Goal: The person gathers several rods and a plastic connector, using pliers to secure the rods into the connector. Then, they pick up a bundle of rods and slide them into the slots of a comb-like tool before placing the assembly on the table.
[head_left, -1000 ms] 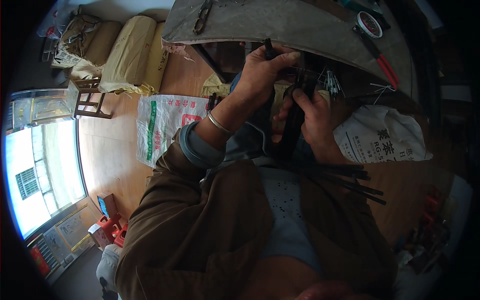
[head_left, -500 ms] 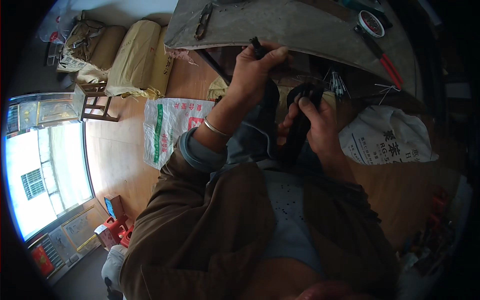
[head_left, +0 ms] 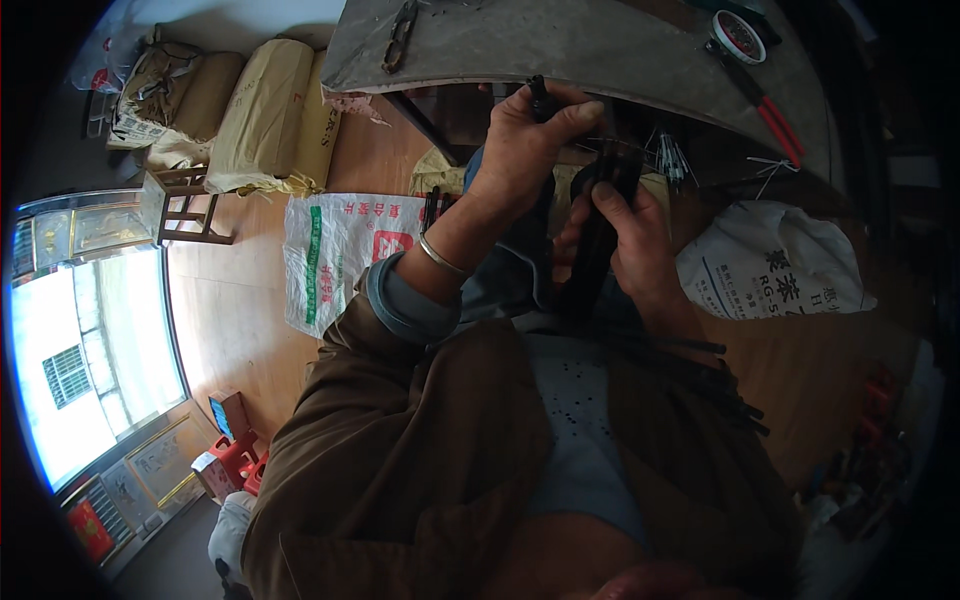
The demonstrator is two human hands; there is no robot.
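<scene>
My left hand [head_left: 520, 150] is closed in front of the table edge, with a short dark rod-like piece [head_left: 540, 95] sticking up from the fist. Thumb and forefinger are pressed together toward the right. A thin pale wire [head_left: 605, 140] seems to run from near them across the top of a bundle of black strips [head_left: 603, 215]. My right hand [head_left: 635, 235] grips that bundle over my lap, thumb on its face, the strips standing nearly upright. Several dark rods [head_left: 700, 368] stick out beside my right forearm. Shadow hides the lower end of the bundle.
Ahead stands a grey table [head_left: 560, 45] with rusty snips [head_left: 401, 38], a small bowl [head_left: 738, 38] and red-handled pliers [head_left: 775, 120]. Loose wires [head_left: 674, 165] hang by its edge. White sacks [head_left: 345, 260] lie on the floor, wrapped rolls [head_left: 262, 115] and a stool [head_left: 180, 205] to the left.
My left hand has moved right, closer to the top of the black bundle. The bundle stands slightly higher, and the dark rods by my right forearm show more.
</scene>
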